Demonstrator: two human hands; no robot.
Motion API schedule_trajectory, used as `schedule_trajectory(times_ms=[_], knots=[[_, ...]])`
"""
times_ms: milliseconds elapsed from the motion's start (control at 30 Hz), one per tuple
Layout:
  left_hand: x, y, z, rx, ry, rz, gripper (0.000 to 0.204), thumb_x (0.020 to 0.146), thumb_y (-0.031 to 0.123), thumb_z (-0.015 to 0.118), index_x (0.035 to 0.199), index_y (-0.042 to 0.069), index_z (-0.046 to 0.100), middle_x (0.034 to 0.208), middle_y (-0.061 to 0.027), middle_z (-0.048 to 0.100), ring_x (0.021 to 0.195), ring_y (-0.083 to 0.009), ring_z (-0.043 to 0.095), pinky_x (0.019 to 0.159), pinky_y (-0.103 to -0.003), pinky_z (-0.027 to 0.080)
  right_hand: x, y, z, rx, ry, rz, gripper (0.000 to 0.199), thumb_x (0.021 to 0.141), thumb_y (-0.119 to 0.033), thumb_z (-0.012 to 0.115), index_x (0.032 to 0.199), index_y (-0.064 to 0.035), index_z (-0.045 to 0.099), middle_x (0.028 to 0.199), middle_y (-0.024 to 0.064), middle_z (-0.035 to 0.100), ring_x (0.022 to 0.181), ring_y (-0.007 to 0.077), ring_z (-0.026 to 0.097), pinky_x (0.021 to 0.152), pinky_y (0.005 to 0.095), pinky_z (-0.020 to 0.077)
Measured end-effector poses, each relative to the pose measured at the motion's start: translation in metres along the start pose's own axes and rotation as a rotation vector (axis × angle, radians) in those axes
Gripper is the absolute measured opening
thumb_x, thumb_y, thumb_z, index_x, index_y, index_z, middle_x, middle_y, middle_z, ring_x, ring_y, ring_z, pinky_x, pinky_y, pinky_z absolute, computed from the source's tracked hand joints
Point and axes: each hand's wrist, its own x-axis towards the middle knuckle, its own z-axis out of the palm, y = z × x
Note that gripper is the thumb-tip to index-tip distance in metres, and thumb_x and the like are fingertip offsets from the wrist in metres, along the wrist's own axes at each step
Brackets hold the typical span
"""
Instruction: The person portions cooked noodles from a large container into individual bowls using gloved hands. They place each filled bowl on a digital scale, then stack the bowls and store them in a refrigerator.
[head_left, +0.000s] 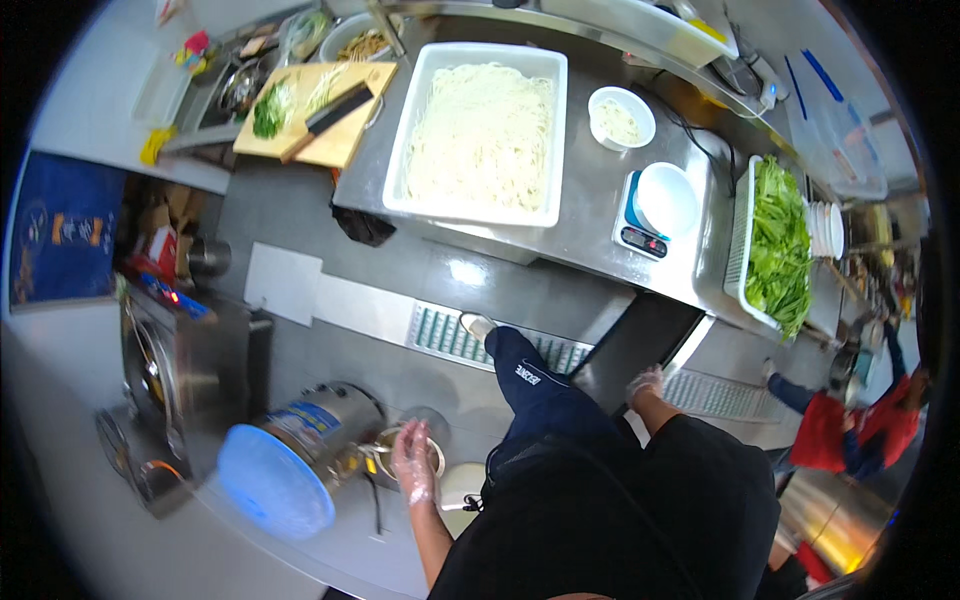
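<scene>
Fingers [412,455] hover over a small bowl [432,452] (contents unclear) beside a steel pot [318,428].

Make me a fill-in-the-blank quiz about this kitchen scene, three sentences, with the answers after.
1. The large white rectangular tray on the steel counter is full of pale ____.
2. The small white round bowl sits on a blue digital ____.
3. The gloved left hand reaches over a small metal bowl beside the steel pot with a ____ lid.

Missing words: noodles; scale; blue
</scene>
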Motion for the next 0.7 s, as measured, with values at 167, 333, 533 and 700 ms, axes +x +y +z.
schedule_trajectory(times_ms=[167,333,533,700], knots=[[0.028,0.042,-0.031,0.412,-0.009,0.120,0.033,0.100,0.016,0.070,0.128,0.001,0.064,0.118,-0.0107,0.071,0.110,-0.0190,0.066,0.102,-0.033,0.050,0.027,-0.047,0.039,0.170,-0.037,0.105,0.056,0.106,-0.036,0.036,0.157,-0.0135,0.046,0.167,0.0057,0.037,0.156,0.0300,0.029,0.125,0.0560,0.0122],[0.073,0.104,-0.067,0.308,-0.178,0.206,0.034,0.100,0.017,0.071,0.129,0.001,0.063,0.119,-0.0095,0.070,0.110,-0.0179,0.064,0.100,-0.033,0.050,-0.017,-0.086,-0.004,0.345,0.013,0.121,0.057,0.103,-0.033,0.044,0.157,-0.0144,0.045,0.167,0.0084,0.034,0.152,0.0313,0.035,0.123,0.0581,0.0189],[0.162,0.181,-0.060,0.416,-0.249,0.343,0.036,0.101,0.020,0.071,0.130,0.001,0.063,0.120,-0.0100,0.069,0.114,-0.0185,0.063,0.102,-0.033,0.049,-0.018,-0.103,-0.093,0.670,0.345,0.276,0.064,0.093,-0.026,0.061,0.154,-0.0129,0.046,0.166,0.0106,0.034,0.145,0.0293,0.045,0.121,0.0517,0.0309],[0.236,0.234,-0.036,0.456,-0.519,0.524,0.036,0.101,0.020,0.070,0.130,0.000,0.063,0.123,-0.0112,0.069,0.117,-0.0195,0.062,0.105,-0.035,0.047,-0.041,-0.121,-0.196,1.192,0.396,0.354,0.056,0.091,-0.032,0.064,0.142,-0.0099,0.058,0.152,0.0136,0.053,0.140,0.0314,0.052,0.116,0.0476,0.0397]])
